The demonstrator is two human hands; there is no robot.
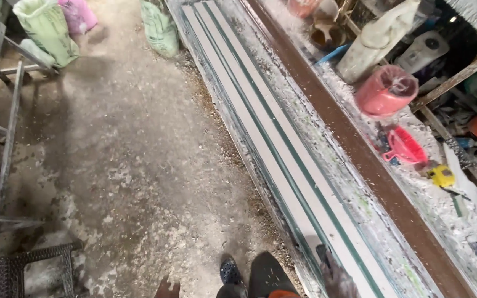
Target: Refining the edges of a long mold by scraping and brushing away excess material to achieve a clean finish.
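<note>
The right hand [335,276] is seen at five o'clock, laid on the long white strips [282,149]. The strips run toward twelve o'clock from the fingers [324,255]; whether they grip cannot be told. The left hand [167,288] is barely shown.

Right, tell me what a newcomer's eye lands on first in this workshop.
First, the long white strips with dark green edges, lying side by side along the dusty workbench from bottom centre to the top. The right hand, in a dark glove, rests on their near end. Next, the pink plastic bucket and red scoop stand out on the right.
</note>
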